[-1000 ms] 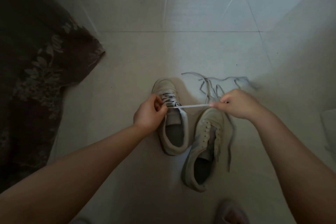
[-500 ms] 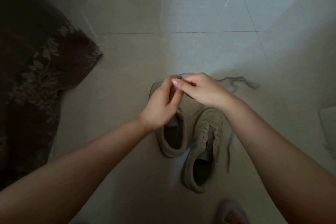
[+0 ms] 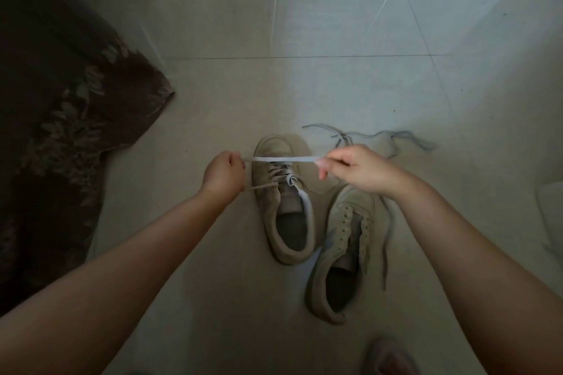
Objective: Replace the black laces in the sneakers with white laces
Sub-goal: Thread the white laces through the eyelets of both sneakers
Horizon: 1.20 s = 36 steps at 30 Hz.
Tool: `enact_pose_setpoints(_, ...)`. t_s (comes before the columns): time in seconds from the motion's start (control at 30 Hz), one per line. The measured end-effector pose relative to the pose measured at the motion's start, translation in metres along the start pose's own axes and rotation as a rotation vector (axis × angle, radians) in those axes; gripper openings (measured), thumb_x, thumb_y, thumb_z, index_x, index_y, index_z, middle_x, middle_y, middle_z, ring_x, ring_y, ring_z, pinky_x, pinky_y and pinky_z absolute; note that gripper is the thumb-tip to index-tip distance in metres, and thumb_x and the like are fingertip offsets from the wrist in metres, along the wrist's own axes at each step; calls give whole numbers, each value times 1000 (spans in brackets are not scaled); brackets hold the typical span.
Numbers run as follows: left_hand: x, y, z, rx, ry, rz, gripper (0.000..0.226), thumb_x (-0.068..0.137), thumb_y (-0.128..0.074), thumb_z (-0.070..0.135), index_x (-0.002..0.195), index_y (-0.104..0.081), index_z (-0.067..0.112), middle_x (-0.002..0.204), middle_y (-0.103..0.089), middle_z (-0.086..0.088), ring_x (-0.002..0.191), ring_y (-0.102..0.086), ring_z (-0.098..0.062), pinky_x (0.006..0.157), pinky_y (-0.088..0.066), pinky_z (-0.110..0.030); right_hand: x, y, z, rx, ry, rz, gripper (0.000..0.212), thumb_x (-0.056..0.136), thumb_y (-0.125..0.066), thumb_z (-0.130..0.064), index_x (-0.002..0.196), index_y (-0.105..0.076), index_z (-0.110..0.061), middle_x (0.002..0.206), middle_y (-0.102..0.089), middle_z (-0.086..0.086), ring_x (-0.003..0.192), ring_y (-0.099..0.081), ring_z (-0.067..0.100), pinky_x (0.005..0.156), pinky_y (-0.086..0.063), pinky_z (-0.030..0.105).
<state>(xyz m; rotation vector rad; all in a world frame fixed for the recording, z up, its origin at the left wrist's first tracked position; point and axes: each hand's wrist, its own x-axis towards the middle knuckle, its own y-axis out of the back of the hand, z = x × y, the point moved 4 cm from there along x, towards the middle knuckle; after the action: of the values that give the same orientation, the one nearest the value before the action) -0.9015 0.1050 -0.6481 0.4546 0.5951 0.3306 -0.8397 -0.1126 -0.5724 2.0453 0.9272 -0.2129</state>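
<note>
Both hands pinch the white lace (image 3: 285,159) and hold it taut above the toe of the left shoe (image 3: 283,204), which sits on the floor (image 3: 335,94). The left hand (image 3: 224,175) is at nine o'clock of the toe and the right hand (image 3: 356,169) at three. The lace looks light, flat and limp, likely to twist, so it is best gripped near its stiff tips. The second shoe (image 3: 341,253) lies unlaced beside it, and the darker laces (image 3: 396,135) lie loose at one o'clock.

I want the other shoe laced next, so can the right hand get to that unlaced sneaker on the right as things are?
Probably yes, once freed: the right hand hovers just above the unlaced sneaker, nothing between them, but it is pinching the white lace.
</note>
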Motion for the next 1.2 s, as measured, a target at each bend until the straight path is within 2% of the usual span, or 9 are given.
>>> enact_pose_setpoints(0.07, 0, -1, -3, 136, 18, -40, 29, 99, -34, 18, 76, -51, 10, 87, -60, -21, 74, -59, -30, 73, -47, -35, 0, 6, -2, 39, 36, 106, 22, 95, -51, -32, 79, -66, -30, 66, -52, 4, 60, -45, 16, 62, -37, 34)
enact_pose_setpoints(0.17, -18, 3, 23, 330, -498, 49, 33, 95, -36, 25, 104, -60, 4, 105, -62, -18, 100, -57, -34, 87, -41, -33, 5, -6, -11, -126, 55, 86, 16, 96, -51, -26, 92, -67, -27, 71, -59, -5, 64, -52, 12, 63, -41, 26)
enact_pose_setpoints(0.3, -55, -19, 64, 208, -811, -338, 47, 95, -34, 29, 130, -49, 2, 118, -60, -13, 109, -54, -21, 93, -35, -18, 15, -34, -27, -331, 88, -16, 17, 91, -53, -23, 101, -65, -15, 97, -68, 10, 93, -62, 29, 76, -48, 33)
enact_pose_setpoints(0.6, -40, -17, 39, 328, -592, -335, 26, 99, -43, 21, 84, -62, 13, 66, -55, 3, 79, -59, -31, 64, -36, -31, 7, -25, -19, -49, 65, 42, 37, 94, -56, -27, 57, -56, -31, 66, -65, -10, 67, -59, 5, 68, -42, 28)
enact_pose_setpoints(0.73, -41, -15, 42, 357, -595, -327, 20, 95, -49, 28, 100, -63, 15, 82, -64, -5, 80, -61, -28, 68, -44, -34, 6, -25, -19, -96, 68, 59, 33, 96, -50, -28, 64, -54, -25, 66, -63, -14, 66, -56, -2, 64, -42, 25)
enact_pose_setpoints(0.83, -49, -22, 56, 234, -591, -404, 19, 96, -48, 21, 107, -55, 8, 84, -61, -2, 77, -56, -19, 69, -41, -28, 11, -38, -32, -388, 87, 3, 18, 97, -43, -25, 89, -58, -18, 94, -65, 10, 91, -60, 30, 71, -41, 33)
enact_pose_setpoints(0.97, -45, -24, 55, 311, -621, -296, 22, 99, -42, 17, 93, -55, 1, 93, -62, -22, 87, -58, -36, 73, -36, -37, 12, -35, -35, -371, 86, 123, 16, 92, -52, -30, 95, -55, -15, 95, -55, 6, 97, -56, 28, 74, -40, 31)
enact_pose_setpoints(1.1, -34, -11, 45, 473, -504, -127, 27, 100, -40, 26, 100, -60, 8, 101, -65, -18, 96, -59, -38, 73, -43, -39, -13, -31, -30, -350, 228, 572, 34, 76, -72, -40, 93, -60, -13, 96, -54, 3, 92, -50, 20, 76, -42, 29)
enact_pose_setpoints(1.2, -36, -10, 43, 506, -505, -57, 25, 99, -42, 32, 100, -61, 17, 100, -68, -13, 96, -61, -36, 68, -44, -37, -23, -76, -28, -606, 245, 383, 63, 56, -80, -48, 104, -62, -11, 113, -57, 7, 111, -45, 23, 89, -49, 40)
